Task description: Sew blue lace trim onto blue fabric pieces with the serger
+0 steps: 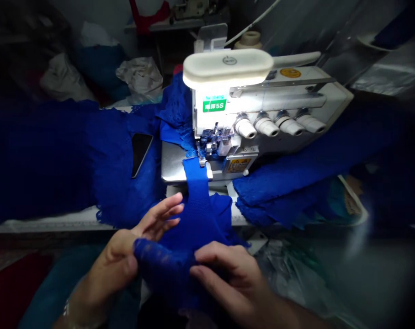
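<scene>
A white overlock sewing machine (262, 105) stands at the centre of the table. A strip of blue lace fabric (197, 192) runs from under its presser foot (203, 155) down to my hands. My left hand (132, 246) holds the near end of the fabric with its thumb pressed on the cloth and its fingers stretched out beneath the strip. My right hand (224, 274) pinches a fold of the same blue fabric just below the table edge.
A large heap of blue lace (56, 155) covers the table's left side, with a dark phone (140, 151) lying on it. More folded blue fabric (296, 183) lies right of the machine. White bags (140, 75) and another machine sit behind.
</scene>
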Motion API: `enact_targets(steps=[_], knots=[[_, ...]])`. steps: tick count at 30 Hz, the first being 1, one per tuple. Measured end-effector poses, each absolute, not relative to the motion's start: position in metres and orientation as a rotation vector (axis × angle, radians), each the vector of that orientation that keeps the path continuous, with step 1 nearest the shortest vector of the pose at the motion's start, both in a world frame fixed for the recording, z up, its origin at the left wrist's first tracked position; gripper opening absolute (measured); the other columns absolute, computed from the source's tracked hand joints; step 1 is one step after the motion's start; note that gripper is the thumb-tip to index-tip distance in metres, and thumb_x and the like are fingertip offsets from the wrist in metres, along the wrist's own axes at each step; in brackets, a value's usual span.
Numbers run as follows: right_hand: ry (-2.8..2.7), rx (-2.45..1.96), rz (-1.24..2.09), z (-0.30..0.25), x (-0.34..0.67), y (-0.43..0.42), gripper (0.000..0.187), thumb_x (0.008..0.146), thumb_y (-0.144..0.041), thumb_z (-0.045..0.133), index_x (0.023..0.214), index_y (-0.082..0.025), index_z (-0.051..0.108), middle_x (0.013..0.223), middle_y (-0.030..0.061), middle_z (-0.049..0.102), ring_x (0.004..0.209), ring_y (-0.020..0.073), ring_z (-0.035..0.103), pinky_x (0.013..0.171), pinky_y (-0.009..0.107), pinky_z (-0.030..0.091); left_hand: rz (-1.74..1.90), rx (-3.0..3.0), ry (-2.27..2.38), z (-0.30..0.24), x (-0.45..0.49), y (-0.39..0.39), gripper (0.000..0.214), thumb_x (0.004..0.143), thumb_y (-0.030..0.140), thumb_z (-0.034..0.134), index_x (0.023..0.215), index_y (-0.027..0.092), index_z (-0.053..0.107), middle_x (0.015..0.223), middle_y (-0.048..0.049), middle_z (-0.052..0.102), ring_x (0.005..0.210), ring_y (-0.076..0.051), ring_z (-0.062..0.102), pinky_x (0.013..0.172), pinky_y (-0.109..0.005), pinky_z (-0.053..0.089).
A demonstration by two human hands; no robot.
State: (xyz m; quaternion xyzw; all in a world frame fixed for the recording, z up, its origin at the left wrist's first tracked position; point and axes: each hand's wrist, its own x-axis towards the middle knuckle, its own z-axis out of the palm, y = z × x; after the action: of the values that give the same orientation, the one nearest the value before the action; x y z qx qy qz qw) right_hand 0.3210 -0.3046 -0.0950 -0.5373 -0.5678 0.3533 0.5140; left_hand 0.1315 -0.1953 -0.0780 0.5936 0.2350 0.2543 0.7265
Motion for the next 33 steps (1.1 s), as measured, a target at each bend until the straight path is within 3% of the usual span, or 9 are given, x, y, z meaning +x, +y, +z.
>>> enact_targets(steps=[3,6,9,13,16,19,24,29,33], knots=[[-1.147,-1.239,1.177,-0.111,0.308,-0.308,0.012,0.088,-0.024,0.062,0.078,-0.018,0.064,0.071,-0.0006,0.065,0.065,0.0102,0.060,0.062,0.018,0.047,0.624,1.017,0.532,-0.084,0.137,-0.188,0.035,0.090,0.049,0.058,0.118,0.031,0.071,0.126,-0.0052,0.068,0.110,-0.024,0.068,0.094,-0.033,0.055],[-1.037,-1.284,1.395,-0.133,0.310,-0.315,0.015,0.084,-0.028,0.065,0.074,-0.017,0.062,0.078,0.0024,0.066,0.075,0.0138,0.060,0.071,0.023,0.047,0.678,0.963,0.714,-0.097,0.158,-0.180,0.025,0.085,0.030,0.070,0.110,0.026,0.074,0.107,-0.0050,0.076,0.088,-0.016,0.074,0.076,-0.020,0.059],[-0.977,-1.328,1.537,-0.149,0.319,-0.320,0.016,0.083,-0.030,0.067,0.075,-0.016,0.062,0.080,0.0034,0.066,0.077,0.0147,0.059,0.074,0.025,0.045,0.669,1.026,0.776,-0.110,0.179,-0.179,0.019,0.084,0.024,0.072,0.103,0.023,0.075,0.105,-0.0043,0.076,0.090,-0.015,0.074,0.076,-0.018,0.059],[-0.639,-1.165,1.575,-0.145,0.327,-0.317,0.024,0.081,-0.036,0.072,0.074,-0.018,0.057,0.078,0.0004,0.064,0.071,0.0113,0.057,0.069,0.022,0.045,0.795,1.259,0.830,-0.111,0.184,-0.185,0.028,0.087,0.027,0.069,0.115,0.024,0.066,0.115,-0.0045,0.072,0.100,-0.017,0.071,0.085,-0.024,0.058],[-0.241,-0.894,1.686,-0.129,0.326,-0.312,0.026,0.080,-0.038,0.074,0.081,-0.020,0.055,0.071,-0.0026,0.063,0.064,0.0108,0.059,0.065,0.023,0.048,0.942,1.539,1.009,-0.105,0.169,-0.187,0.022,0.093,0.038,0.058,0.098,0.020,0.070,0.093,-0.0027,0.075,0.083,-0.013,0.071,0.076,-0.020,0.055],[-0.040,-0.765,1.697,-0.114,0.321,-0.310,0.018,0.083,-0.032,0.071,0.091,-0.022,0.058,0.075,-0.0020,0.067,0.066,0.0121,0.065,0.071,0.027,0.052,0.480,1.671,0.867,-0.106,0.149,-0.193,0.063,0.093,0.065,0.037,0.080,0.017,0.074,0.073,-0.0058,0.073,0.066,-0.015,0.067,0.065,-0.023,0.052],[-0.070,-0.701,1.773,-0.119,0.310,-0.318,0.028,0.086,-0.029,0.070,0.112,-0.022,0.061,0.088,0.0026,0.073,0.080,0.0147,0.071,0.085,0.030,0.053,0.045,1.303,0.458,-0.119,0.149,-0.209,0.083,0.079,0.083,0.032,0.105,0.016,0.075,0.100,-0.0117,0.075,0.096,-0.027,0.069,0.084,-0.033,0.055],[-0.151,-0.767,1.837,-0.145,0.308,-0.338,0.038,0.087,-0.032,0.069,0.123,-0.022,0.061,0.102,0.0067,0.075,0.093,0.0183,0.072,0.092,0.035,0.051,0.312,0.773,0.753,-0.118,0.178,-0.197,0.041,0.087,0.042,0.066,0.123,0.023,0.065,0.122,-0.0091,0.069,0.116,-0.026,0.064,0.094,-0.035,0.054],[-0.087,-0.828,1.774,-0.140,0.315,-0.341,0.038,0.085,-0.034,0.070,0.121,-0.024,0.064,0.106,0.0080,0.074,0.099,0.0217,0.070,0.094,0.039,0.052,0.446,1.031,0.883,-0.117,0.173,-0.187,0.039,0.089,0.043,0.064,0.120,0.020,0.066,0.120,-0.0101,0.070,0.112,-0.025,0.066,0.092,-0.033,0.055]])
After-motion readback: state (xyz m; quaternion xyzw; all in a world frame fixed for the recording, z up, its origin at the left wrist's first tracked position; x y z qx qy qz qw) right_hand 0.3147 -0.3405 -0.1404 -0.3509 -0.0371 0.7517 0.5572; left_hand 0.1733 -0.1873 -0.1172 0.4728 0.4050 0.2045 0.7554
